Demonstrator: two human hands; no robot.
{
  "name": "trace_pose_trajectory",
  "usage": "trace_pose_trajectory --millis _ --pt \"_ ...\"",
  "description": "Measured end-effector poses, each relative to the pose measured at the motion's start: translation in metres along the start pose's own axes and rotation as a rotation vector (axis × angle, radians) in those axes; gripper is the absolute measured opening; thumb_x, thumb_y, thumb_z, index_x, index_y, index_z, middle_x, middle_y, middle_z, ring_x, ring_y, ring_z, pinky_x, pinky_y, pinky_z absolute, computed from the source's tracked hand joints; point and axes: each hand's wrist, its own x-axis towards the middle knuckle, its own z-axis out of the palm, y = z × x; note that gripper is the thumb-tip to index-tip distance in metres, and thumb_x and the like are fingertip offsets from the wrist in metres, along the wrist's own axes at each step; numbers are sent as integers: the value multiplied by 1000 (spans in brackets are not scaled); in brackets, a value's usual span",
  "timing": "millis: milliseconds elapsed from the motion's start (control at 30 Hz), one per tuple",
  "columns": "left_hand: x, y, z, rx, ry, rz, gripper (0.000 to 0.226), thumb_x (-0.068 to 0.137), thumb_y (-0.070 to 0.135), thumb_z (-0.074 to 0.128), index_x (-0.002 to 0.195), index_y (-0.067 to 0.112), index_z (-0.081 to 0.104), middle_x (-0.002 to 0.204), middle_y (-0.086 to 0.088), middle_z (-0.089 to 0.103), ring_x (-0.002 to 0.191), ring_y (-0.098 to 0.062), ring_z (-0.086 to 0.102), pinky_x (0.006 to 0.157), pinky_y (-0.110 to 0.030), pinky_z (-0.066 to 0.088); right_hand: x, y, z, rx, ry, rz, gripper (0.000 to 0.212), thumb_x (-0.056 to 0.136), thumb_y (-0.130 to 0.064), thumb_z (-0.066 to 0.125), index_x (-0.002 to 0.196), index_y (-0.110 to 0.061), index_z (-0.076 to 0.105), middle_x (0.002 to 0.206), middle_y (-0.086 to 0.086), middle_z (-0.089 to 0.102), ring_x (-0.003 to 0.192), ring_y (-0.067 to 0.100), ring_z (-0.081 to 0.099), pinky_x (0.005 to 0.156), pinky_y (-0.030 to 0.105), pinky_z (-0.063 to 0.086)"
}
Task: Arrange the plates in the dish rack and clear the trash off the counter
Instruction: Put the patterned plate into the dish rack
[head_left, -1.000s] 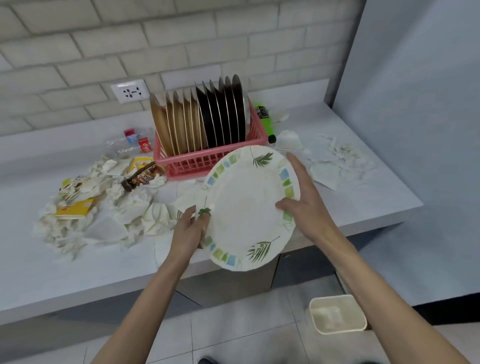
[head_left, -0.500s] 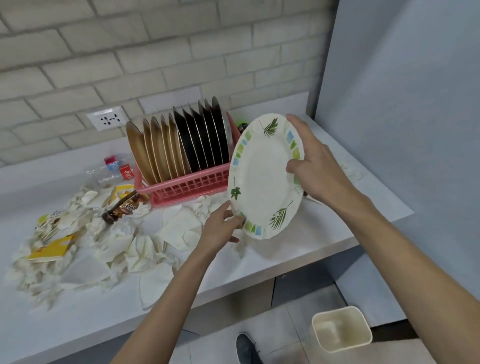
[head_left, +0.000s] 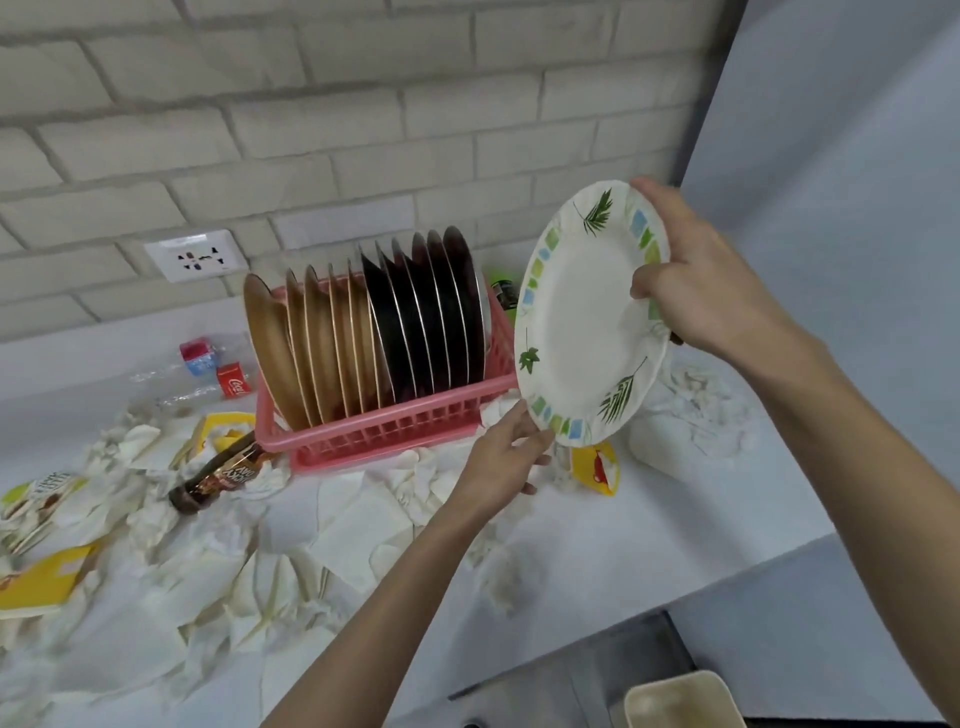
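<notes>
Paper plate (head_left: 587, 322) held on edge in both hands, just right of the dish rack (head_left: 384, 441)

Right hand (head_left: 696, 275) grips the upper right rim, thumb on the face, fingers curled behind; left hand (head_left: 501, 457) has its fingers at the lower rim, looks like a light pinch, but thumb contact is hard to see. Plate is off the counter (head_left: 623, 545), near upright, face toward the camera, its left edge next to the rack's right end. Pink rack holds brown plates (head_left: 322, 343) on the left and black plates (head_left: 431, 322) on the right, all standing on edge. Crumpled napkins (head_left: 291, 561) cover the counter in front of and left of the rack, with a brown wrapper (head_left: 223, 473) at the rack's front left corner, a yellow wrapper (head_left: 597, 467) below the held plate and a clear bottle (head_left: 218, 374) with a red label behind left. Cream bin (head_left: 680, 701) on the floor, bottom right
</notes>
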Motion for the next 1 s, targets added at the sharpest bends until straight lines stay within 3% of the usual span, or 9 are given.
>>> trace_pose_trajectory --millis 133,267,400,567,667,867,1000 --pt "10 -2 1 -78 47 2 53 100 24 54 150 31 37 113 10 65 91 -11 72 70 -35 56 20 -1 10 -17 -11 -22 82 80 3 48 147 -40 27 122 1 52 106 28 50 71 36 55" --pt "19 0 1 -93 80 -5 53 100 24 52 150 32 38 117 6 67 91 -13 72 71 -35 57 43 -2 19 -71 -40 -58 81 81 1 45 147 -41 24 114 0 56 93 24 52 64 20 46" --pt "27 7 2 -120 100 -7 52 100 23 53 149 32 39 117 5 69 91 -14 72 70 -35 57 60 -5 27 -69 -61 -92 82 80 1 41 151 -35 20 114 9 60 92 29 54 77 33 50" --pt "36 16 11 -155 133 -8 59 98 25 57 153 25 34 114 11 70 90 -14 72 70 -37 58 81 -1 39 -66 -114 -149 82 79 2 37 152 -29 19 81 8 59 63 25 54 52 30 42" --pt "39 17 14 -179 165 -7 60 98 23 57 153 25 33 112 14 71 90 -14 72 69 -37 58 91 1 46 -76 -132 -158 81 80 2 37 153 -27 18 72 7 54 57 20 52 42 26 36" --pt "49 18 20 -162 199 -2 64 98 22 57 154 32 26 113 11 72 89 -13 72 66 -33 58 117 1 63 -17 -188 -184 68 90 -9 36 154 -20 16 79 7 58 61 20 57 49 32 42" --pt "55 15 24 -159 246 -24 67 99 19 56 155 33 23 112 5 73 88 -12 73 64 -29 56 138 2 81 -28 -234 -174 68 91 -11 37 155 -17 15 77 6 56 59 19 53 47 28 35"
